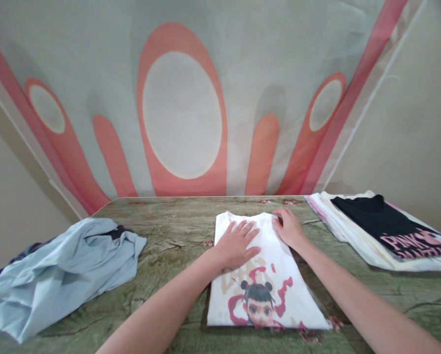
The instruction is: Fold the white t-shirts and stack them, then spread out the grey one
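Observation:
A white T-shirt (279, 295) lies folded into a narrow shape on the table, its neckline at the far end. A cartoon figure with two hair buns and red ribbons is printed on its near half. My left hand (237, 246) rests flat on the upper part of the shirt, fingers spread and covering some of the pale lettering. At the far right corner, my right hand (289, 230) has its fingers bent around the shirt's shoulder edge, thumb against the fabric; its fingertips are partly hidden.
A rumpled light-blue garment (76, 265) with dark cloth under it lies at left. To the right is a stack of folded shirts, a black printed T-shirt (386, 221) on top. The wood-patterned table (169, 246) ends at a wall hanging (242, 73) with pink shapes.

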The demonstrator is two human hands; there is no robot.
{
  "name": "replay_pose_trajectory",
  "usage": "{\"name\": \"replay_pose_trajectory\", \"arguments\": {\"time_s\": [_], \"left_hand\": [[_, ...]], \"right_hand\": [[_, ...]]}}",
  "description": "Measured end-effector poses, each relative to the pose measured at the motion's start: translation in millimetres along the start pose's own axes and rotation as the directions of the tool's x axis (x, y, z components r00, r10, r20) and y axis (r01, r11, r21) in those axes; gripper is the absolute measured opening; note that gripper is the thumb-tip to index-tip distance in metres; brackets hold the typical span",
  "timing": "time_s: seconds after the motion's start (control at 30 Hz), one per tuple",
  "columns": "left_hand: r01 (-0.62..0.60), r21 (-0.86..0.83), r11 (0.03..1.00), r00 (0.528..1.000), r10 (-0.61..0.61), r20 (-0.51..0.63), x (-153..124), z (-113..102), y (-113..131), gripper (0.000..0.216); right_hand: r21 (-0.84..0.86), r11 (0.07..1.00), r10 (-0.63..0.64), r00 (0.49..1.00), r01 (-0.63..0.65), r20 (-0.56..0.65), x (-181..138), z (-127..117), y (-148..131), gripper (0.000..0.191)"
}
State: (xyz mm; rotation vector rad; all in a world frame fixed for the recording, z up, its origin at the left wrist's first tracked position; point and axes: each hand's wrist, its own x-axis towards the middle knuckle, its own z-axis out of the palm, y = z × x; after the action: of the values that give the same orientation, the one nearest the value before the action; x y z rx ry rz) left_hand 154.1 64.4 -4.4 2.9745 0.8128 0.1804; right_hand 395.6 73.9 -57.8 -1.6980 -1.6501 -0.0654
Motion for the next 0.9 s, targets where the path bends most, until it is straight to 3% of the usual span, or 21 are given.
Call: {"name": "replay_pose_trajectory", "arguments": {"time_s": [0.13,0.23,0.33,0.43,0.53,0.63,0.7,0.77,0.9], "left_hand": [[-0.004,0.012,1.0,1.0,0.004,-0.008,0,3,-3,0.057],[-0.009,0.013,1.0,1.0,0.009,-0.018,0,3,-2,0.058],[-0.017,0.005,1.0,0.999,0.017,-0.029,-1,1,1,0.056],[-0.049,-0.044,0.998,0.997,0.047,-0.055,0,-1,-5,0.05],[-0.001,-0.124,0.992,0.983,-0.022,-0.185,3,-3,-26,0.04],[0.19,-0.281,0.941,0.907,-0.278,-0.315,4,-2,-59,0.033],[0.319,-0.406,0.856,0.834,-0.457,-0.31,3,1,-81,0.031],[0.385,-0.468,0.795,0.793,-0.545,-0.273,1,5,-99,0.028],[0.393,-0.492,0.777,0.808,-0.547,-0.219,-3,7,-113,0.02]], "right_hand": [[-0.019,0.99,-0.141,0.987,0.143,0.072,-1,-7,-22,0.038],[-0.05,0.971,-0.214,0.945,0.233,0.246,-10,-7,-43,0.05],[-0.136,0.967,-0.15,0.909,0.217,0.388,-21,-2,-54,0.063],[-0.192,0.963,-0.09,0.898,0.188,0.43,-27,1,-52,0.068],[-0.189,0.968,-0.084,0.923,0.165,0.375,-23,2,-42,0.066],[-0.167,0.982,-0.046,0.972,0.086,0.23,-12,1,-26,0.058],[-0.145,0.989,0.018,0.987,0.005,0.157,-4,0,-14,0.051],[-0.113,0.991,0.087,0.989,-0.073,0.118,1,-2,-2,0.044],[-0.043,0.986,0.166,0.982,-0.163,0.084,5,-5,9,0.038]]}}
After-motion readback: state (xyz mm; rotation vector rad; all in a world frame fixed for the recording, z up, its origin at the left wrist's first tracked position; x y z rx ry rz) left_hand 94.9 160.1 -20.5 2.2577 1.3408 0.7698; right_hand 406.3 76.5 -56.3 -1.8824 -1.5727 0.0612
